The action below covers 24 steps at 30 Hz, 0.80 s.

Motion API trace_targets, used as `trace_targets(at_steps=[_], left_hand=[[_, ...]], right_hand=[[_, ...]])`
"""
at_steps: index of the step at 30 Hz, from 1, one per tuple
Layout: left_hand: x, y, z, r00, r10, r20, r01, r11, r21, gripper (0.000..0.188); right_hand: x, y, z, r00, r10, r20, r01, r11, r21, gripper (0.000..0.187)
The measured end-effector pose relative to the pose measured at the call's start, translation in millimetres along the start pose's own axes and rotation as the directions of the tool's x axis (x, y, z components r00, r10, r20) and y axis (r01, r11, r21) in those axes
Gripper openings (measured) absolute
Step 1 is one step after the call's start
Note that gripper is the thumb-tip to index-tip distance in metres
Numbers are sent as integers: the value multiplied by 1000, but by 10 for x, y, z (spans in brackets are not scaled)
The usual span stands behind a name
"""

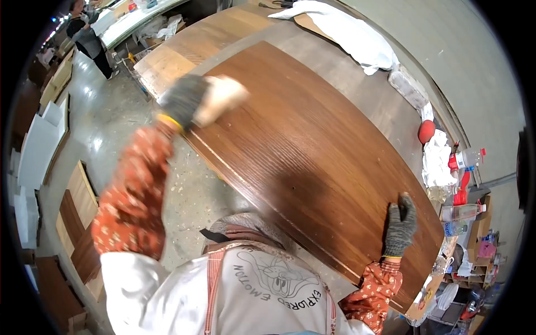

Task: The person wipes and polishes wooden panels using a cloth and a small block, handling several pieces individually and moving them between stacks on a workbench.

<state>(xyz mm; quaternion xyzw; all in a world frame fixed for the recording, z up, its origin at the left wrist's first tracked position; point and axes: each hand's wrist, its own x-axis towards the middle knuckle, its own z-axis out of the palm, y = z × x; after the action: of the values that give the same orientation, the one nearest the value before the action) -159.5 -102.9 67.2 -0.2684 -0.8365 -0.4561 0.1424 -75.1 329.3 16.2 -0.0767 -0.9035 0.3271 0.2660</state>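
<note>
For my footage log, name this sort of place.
Probably a woodworking or furniture workshop: a broad brown board lies in front, more panels sit off to the left, and the right hand wears a work glove.

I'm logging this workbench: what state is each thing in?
Left hand: gloved, blurred, holding a pale item
Pale item: too blurred to identify
Right hand: gloved, open, on the brown board
Brown board: lying flat
White sheet: rumpled
White cloth: crumpled
Clear bottle: red cap on
</note>
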Motion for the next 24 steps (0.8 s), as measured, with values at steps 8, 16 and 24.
trace_targets(at_steps=[8,16,24], left_hand=[[864,611,339,775,491,398,-620,715,324,22],[1326,-1300,322,919,221,327,-395,519,758,28],[1816,-1485,39,979,-27,-204,146,789,597,41]], right_hand=[[75,-57,3,994,-76,72,81,995,-62,35],[-56,-21,-15,999,-9,-33,7,998,-70,30],[167,-114,-132,982,-163,-99,103,891,-441,34]])
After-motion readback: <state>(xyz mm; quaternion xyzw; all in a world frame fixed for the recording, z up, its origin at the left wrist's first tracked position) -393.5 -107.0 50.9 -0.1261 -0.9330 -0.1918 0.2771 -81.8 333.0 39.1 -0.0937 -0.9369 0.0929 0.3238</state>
